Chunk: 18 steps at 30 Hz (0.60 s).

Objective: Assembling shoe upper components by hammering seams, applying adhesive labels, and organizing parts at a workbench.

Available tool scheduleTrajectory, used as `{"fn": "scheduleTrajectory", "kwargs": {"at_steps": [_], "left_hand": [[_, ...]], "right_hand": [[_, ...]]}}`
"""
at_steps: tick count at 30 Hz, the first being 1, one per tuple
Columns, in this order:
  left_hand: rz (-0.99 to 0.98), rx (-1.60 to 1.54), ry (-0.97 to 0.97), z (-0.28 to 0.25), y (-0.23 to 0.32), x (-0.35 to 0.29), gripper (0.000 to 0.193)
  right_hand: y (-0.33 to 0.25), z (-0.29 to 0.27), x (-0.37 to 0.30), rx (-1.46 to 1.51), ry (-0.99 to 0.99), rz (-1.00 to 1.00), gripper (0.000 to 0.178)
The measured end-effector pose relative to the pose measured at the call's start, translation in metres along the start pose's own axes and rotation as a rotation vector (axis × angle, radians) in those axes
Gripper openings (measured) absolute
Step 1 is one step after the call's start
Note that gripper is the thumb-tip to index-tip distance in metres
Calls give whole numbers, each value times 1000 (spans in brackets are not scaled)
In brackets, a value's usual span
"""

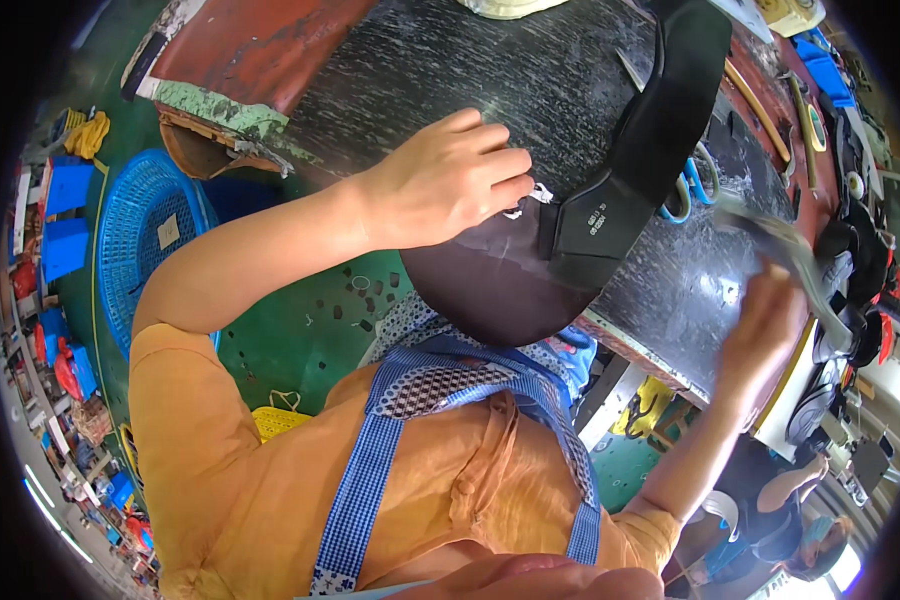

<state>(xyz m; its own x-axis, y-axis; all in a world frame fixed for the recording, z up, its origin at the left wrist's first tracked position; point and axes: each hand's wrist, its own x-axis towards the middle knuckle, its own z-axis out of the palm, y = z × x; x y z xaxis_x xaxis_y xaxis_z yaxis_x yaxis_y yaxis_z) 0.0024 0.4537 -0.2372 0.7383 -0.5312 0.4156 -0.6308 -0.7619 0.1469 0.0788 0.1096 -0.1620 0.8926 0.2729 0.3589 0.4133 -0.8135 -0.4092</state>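
Observation:
A black and dark brown leather shoe upper point(610, 210) lies across the dark worktop, its rounded end hanging over the near edge toward my apron. My left hand point(455, 180) is closed in a pinch at the upper's left side. By its fingertips shows a small shiny silver piece point(540, 194); its kind is too small to tell. To the right, my right hand point(765, 320) is closed and raised, smeared by motion. A grey metal tool point(785, 245), also blurred, is in its grip; I cannot make out its exact kind.
Blue-handled scissors point(690, 190) lie beyond the upper on the scuffed worktop point(400, 60). Wooden-handled tools point(760, 110) lie farther right. A blue plastic basket point(120, 230) stands on the green floor at left, with scattered dark scraps nearby. Another person point(770, 510) is at lower right.

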Motion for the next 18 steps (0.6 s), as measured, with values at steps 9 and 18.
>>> {"fn": "scheduleTrajectory", "kwargs": {"at_steps": [9, 18], "left_hand": [[12, 61, 24, 8, -16, -9, 19], [-8, 51, 63, 14, -31, -29, 17]], "right_hand": [[-103, 69, 12, -89, -490, -318, 11], [-116, 91, 18, -100, -404, -420, 8]]}}
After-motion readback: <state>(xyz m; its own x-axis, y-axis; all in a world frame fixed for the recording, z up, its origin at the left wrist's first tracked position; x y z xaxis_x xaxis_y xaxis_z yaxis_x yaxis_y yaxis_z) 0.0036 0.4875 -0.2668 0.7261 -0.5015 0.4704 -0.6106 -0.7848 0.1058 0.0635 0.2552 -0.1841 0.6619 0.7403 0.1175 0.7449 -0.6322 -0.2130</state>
